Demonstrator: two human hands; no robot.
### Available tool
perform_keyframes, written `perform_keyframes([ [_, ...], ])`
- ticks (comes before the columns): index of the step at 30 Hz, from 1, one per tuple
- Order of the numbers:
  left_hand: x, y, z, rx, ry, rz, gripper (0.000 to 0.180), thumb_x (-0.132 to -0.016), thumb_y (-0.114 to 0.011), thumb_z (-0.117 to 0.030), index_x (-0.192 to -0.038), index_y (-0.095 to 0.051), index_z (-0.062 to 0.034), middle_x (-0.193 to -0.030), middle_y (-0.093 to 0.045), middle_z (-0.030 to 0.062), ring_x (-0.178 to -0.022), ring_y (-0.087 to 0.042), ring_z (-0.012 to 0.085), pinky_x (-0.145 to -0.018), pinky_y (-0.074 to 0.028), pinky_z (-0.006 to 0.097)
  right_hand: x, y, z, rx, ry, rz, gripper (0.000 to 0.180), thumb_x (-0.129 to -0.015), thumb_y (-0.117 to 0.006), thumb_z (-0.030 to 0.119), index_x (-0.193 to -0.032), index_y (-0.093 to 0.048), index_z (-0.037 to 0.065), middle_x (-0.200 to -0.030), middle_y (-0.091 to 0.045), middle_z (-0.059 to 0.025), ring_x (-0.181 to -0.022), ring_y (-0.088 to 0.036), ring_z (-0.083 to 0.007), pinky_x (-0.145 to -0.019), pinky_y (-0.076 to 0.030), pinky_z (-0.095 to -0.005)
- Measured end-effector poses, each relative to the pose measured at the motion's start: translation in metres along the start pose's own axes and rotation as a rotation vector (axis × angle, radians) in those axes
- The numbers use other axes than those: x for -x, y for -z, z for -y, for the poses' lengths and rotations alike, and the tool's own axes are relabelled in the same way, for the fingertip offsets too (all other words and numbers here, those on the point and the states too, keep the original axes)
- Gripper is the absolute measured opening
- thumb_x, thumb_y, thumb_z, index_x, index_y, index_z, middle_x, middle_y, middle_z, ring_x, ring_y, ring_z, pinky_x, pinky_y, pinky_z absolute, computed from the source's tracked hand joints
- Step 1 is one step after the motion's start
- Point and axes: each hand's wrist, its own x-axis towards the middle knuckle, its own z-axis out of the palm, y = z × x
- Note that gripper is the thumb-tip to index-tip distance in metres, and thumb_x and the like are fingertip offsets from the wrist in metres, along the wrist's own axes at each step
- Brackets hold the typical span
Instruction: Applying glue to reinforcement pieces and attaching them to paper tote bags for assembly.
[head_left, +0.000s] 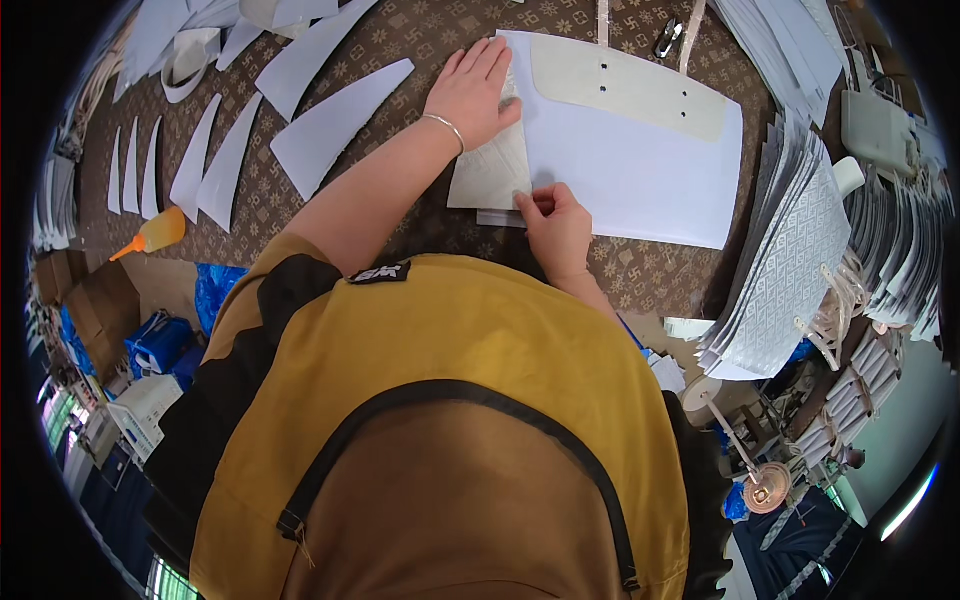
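Observation:
A large white bag panel [630, 180] lies on the brown patterned table, with a cream band [630, 85] across its far side marked by small dark holes. Two pale straps [692, 38] run out past that band. Along the panel's left edge lies a cream textured piece [488, 178]. My left hand [472, 98] rests flat on that piece's far part, fingers stretched out. At its near right corner, my right hand [558, 232] pinches the edge between thumb and finger. A thin white edge [498, 218] shows beneath the cream piece.
Curved white cut pieces [340, 125] lie spread on the table's left. An orange-tipped glue bottle [160, 232] is at the near left edge. Small thread snips [669, 37] lie beyond the panel. On the right stands a stack of quilted white panels [785, 270], beside more stacked sheets [905, 250].

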Motion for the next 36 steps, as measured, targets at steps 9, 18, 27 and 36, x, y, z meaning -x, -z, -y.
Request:
perform_keyframes([
  [9,0.005,-0.005,0.000,-0.013,-0.011,-0.008,0.074,-0.083,-0.048,-0.043,-0.139,-0.024,-0.0009,-0.146,-0.020,0.0147,-0.136,-0.018,0.0264,-0.111,-0.015,0.040,0.004,-0.004,0.000,0.351,0.293,-0.074,0.027,-0.076,-0.069,0.032,-0.074,-0.056,0.008,-0.065,-0.062,-0.0061,-0.055,-0.060,-0.0236,-0.050,-0.046,-0.0331],
  [18,0.006,-0.008,0.000,-0.040,-0.015,-0.020,0.073,-0.084,-0.043,-0.044,-0.139,-0.022,-0.0012,-0.148,-0.018,0.0135,-0.137,-0.016,0.0259,-0.111,-0.013,0.040,0.003,-0.002,-0.001,0.442,0.567,-0.113,0.032,-0.075,-0.069,0.034,-0.070,-0.048,0.010,-0.061,-0.055,-0.0049,-0.051,-0.056,-0.0253,-0.043,-0.043,-0.0356],
  [27,0.007,-0.009,0.001,-0.098,0.001,-0.017,0.073,-0.084,-0.042,-0.045,-0.140,-0.022,-0.0023,-0.148,-0.018,0.0118,-0.137,-0.017,0.0252,-0.111,-0.014,0.039,-0.006,0.013,-0.001,0.655,0.746,0.057,0.036,-0.073,-0.068,0.041,-0.089,-0.057,0.010,-0.096,-0.061,-0.0075,-0.089,-0.059,-0.0235,-0.067,-0.049,-0.0373],
  [36,-0.008,0.010,-0.018,-0.041,0.112,0.086,0.079,-0.083,-0.043,-0.054,-0.140,-0.021,-0.0030,-0.148,-0.018,0.0123,-0.137,-0.015,0.0268,-0.110,-0.013,0.042,-0.011,0.012,-0.007,0.734,1.050,0.335,0.079,-0.073,-0.058,0.056,-0.137,-0.035,0.015,-0.144,-0.031,-0.0033,-0.135,-0.022,-0.0224,-0.104,-0.016,-0.0594],
])
